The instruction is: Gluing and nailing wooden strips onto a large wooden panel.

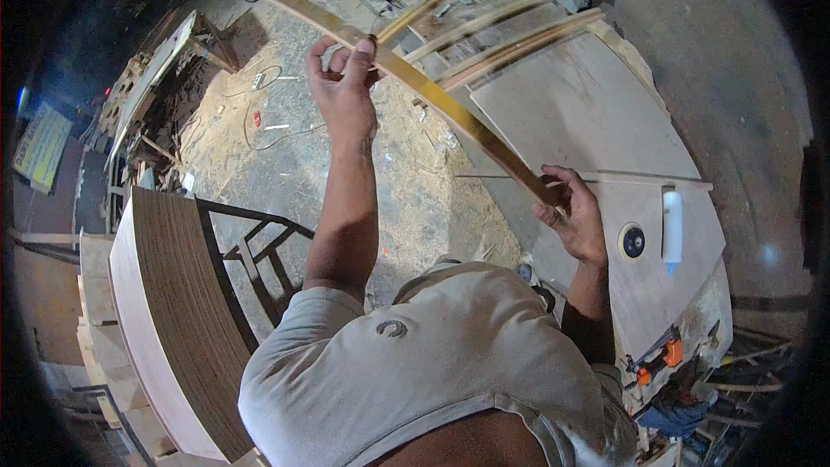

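A long, flat, yellow-brown wooden strip (pixel 432 97) slants from upper left, pinched by the left hand (pixel 346 86); the half-curled right hand (pixel 577 218) seemingly grips its lower end.

Fingers of the left hand (pixel 343 91) are partly hidden behind the wooden strip (pixel 450 110). Beyond the near edge of the table (pixel 635 303), clutter (pixel 748 387) (dim and blurred) cannot be identified. The shirt (pixel 467 337) is cut off below.

We read this as woodworking workshop: sawdust (pixel 229 112) strewn over grey floor (pixel 294 160), thick stack of wood sheets (pixel 186 320), wood strips (pixel 521 48) lying across pale panels (pixel 579 117); we also spot orange-and-black clamp (pixel 670 353), scrap wood (pixel 121 112) heaped left.
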A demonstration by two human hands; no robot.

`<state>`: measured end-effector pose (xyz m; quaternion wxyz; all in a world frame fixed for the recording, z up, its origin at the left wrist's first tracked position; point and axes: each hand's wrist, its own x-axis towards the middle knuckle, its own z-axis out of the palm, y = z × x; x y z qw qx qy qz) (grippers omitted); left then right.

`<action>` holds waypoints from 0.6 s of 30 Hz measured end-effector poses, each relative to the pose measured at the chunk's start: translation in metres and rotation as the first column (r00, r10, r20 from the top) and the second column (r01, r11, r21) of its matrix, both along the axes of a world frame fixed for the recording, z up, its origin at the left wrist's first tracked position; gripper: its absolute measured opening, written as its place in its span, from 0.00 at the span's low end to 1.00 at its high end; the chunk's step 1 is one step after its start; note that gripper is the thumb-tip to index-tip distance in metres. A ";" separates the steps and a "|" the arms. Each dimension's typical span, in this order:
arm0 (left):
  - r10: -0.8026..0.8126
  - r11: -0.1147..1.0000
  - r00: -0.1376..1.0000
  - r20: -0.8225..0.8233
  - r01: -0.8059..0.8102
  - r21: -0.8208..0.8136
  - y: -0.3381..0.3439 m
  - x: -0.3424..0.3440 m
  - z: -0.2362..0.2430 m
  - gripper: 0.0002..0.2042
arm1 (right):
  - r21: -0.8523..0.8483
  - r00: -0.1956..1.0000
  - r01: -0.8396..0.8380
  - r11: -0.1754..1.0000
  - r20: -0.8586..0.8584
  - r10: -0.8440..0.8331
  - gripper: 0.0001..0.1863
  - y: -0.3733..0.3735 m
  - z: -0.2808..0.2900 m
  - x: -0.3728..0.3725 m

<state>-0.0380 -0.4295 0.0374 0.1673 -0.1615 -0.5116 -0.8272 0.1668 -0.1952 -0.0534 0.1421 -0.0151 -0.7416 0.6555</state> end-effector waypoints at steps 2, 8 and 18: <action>0.034 0.999 0.999 0.016 -0.034 0.005 0.002 -0.002 -0.005 0.19 | 0.096 0.998 0.047 0.994 -0.044 -0.043 0.21 0.011 -0.009 0.007; 0.176 0.983 0.983 0.054 -0.178 0.051 0.011 -0.004 -0.021 0.23 | -0.216 0.984 0.158 0.964 -0.047 -0.172 0.15 0.008 0.001 0.007; 0.324 0.945 0.943 0.079 -0.326 0.016 0.005 -0.010 -0.038 0.23 | -0.137 0.946 0.143 0.980 -0.271 -0.176 0.14 0.004 0.012 0.004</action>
